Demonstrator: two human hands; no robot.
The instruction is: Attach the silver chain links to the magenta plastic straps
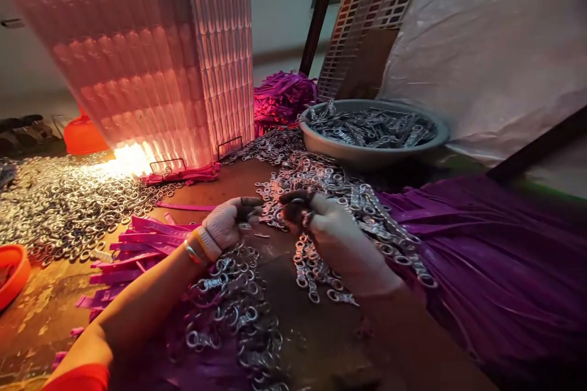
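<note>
My left hand (229,220), right hand (334,232) mid-frame, fingers half-curled, can't tell hold; silver ringed metal clasps (316,172) close, likely for reach.

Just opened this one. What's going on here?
A person works with gloved hands at a table. The right hand seems to hold a small metal clasp; whether the left hand holds anything is unclear. Heaped clasps lie around them, with purple straps on both sides. Beyond the right hand stands a grey basin of metal pieces.
</note>
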